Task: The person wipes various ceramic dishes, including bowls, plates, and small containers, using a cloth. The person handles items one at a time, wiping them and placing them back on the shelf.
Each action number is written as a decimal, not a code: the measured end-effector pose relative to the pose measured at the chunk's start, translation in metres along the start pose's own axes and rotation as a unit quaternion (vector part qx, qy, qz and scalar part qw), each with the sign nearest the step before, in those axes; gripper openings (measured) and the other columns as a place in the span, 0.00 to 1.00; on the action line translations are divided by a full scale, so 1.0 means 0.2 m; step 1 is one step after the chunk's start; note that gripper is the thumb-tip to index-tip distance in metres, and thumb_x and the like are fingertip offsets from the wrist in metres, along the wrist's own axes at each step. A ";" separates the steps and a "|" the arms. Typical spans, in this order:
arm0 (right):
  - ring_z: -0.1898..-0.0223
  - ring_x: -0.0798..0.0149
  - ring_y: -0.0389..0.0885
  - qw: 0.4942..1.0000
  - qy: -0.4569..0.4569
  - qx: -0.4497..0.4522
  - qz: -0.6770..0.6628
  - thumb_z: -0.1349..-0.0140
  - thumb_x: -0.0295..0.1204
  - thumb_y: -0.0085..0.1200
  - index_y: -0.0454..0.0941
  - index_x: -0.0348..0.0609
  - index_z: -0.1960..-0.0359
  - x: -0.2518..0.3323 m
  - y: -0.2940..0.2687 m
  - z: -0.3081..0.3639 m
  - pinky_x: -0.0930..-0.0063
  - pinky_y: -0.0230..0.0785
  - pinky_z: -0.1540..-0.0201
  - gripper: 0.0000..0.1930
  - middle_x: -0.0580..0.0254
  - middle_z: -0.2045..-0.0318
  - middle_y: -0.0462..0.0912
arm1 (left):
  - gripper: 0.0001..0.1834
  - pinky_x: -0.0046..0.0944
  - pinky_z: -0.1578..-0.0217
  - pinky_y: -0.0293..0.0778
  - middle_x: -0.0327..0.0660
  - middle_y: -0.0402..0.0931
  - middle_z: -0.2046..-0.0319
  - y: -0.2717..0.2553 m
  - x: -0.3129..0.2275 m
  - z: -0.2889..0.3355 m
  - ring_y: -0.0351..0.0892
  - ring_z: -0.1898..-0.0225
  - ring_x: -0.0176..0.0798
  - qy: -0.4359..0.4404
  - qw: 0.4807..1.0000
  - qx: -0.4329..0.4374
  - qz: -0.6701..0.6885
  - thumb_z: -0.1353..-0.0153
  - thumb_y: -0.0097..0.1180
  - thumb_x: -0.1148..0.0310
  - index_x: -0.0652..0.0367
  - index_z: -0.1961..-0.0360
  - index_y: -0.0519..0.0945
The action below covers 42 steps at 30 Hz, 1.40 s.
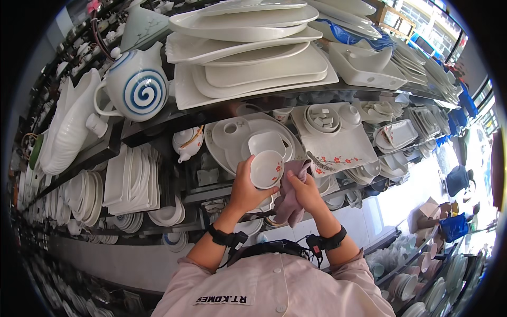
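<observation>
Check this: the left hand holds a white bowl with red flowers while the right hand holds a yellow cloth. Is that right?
No: the head view shows the cloth in the right hand is dull mauve, not yellow. The left hand does hold the flowered white bowl.

Strong daylight glare at right; dimmer left; curved, dark rim
</observation>
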State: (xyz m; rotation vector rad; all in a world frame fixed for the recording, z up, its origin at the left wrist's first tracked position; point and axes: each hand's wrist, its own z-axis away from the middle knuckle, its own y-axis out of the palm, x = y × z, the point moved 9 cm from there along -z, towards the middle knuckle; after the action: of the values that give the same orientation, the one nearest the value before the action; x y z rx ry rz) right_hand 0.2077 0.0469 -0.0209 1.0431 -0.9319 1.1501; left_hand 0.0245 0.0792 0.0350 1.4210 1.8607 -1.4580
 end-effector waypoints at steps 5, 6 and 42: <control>0.64 0.71 0.80 0.999 -0.022 0.001 0.044 0.27 0.36 0.54 0.79 0.36 0.53 0.07 0.07 -0.13 0.73 0.73 0.60 0.14 0.65 0.64 0.84 | 0.56 0.49 0.45 0.74 0.54 0.70 0.44 -0.01 0.15 -0.17 0.73 0.42 0.59 -0.026 0.999 -0.027 -0.017 0.61 0.84 0.61 0.63 0.32 0.62; 0.64 0.70 0.81 0.999 -0.003 0.017 0.037 0.27 0.35 0.54 0.79 0.36 0.52 0.05 0.08 -0.15 0.73 0.74 0.60 0.14 0.63 0.64 0.84 | 0.56 0.49 0.45 0.75 0.54 0.70 0.44 0.01 0.19 -0.18 0.73 0.42 0.59 -0.028 0.999 -0.030 -0.019 0.60 0.83 0.61 0.64 0.32 0.62; 0.64 0.71 0.78 0.995 0.034 0.022 0.090 0.29 0.35 0.55 0.79 0.36 0.54 -0.06 -0.07 -0.28 0.69 0.73 0.59 0.13 0.64 0.65 0.83 | 0.38 0.47 0.44 0.75 0.51 0.63 0.44 0.14 0.36 -0.35 0.73 0.44 0.57 -0.082 0.996 0.000 -0.043 0.59 0.81 0.69 0.55 0.45 0.76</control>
State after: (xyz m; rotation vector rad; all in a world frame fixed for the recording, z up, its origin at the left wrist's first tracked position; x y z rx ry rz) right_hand 0.2219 0.0962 -0.0484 0.9625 -0.9647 1.3522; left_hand 0.0380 0.1736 -0.0076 1.1946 1.8386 -1.5655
